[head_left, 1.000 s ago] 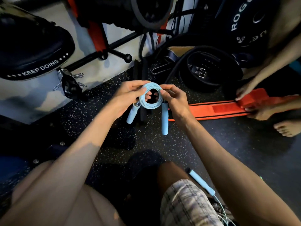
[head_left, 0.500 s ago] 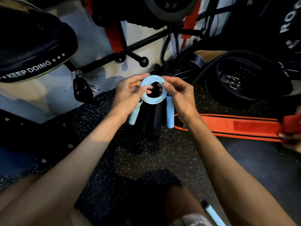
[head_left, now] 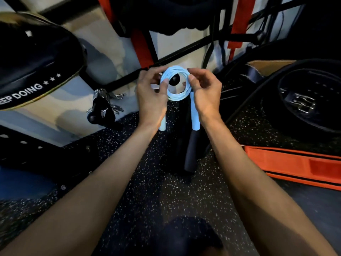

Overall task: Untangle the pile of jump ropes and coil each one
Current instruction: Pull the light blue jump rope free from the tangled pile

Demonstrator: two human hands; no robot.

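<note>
The room I have to move in is the speckled floor (head_left: 166,191) under and between my forearms. Just past my fingertips a black rack bar (head_left: 184,50) crosses in front of a pale wall, so the far side is tight. Left of my left hand (head_left: 151,97) sits the rounded edge of a black padded bench (head_left: 36,61), with a bunch of metal clips (head_left: 105,106) between it and the hand. Right of my right hand (head_left: 204,95) an orange belt (head_left: 295,163) lies flat on the floor. Beyond it a black belt (head_left: 273,115) is rolled into a ring, with a metal buckle (head_left: 300,104) inside the ring. Straight below both hands, a pair of black handles (head_left: 191,154) lies on the floor.

The jump rope (head_left: 177,97) is wound into a small light-blue coil, held up off the floor between my hands. My left hand pinches the coil's left side, thumb in front. My right hand pinches the right side the same way. The rope's two blue handles (head_left: 195,119) hang down from the coil, one under each palm; the left one is mostly hidden behind my left hand.
</note>
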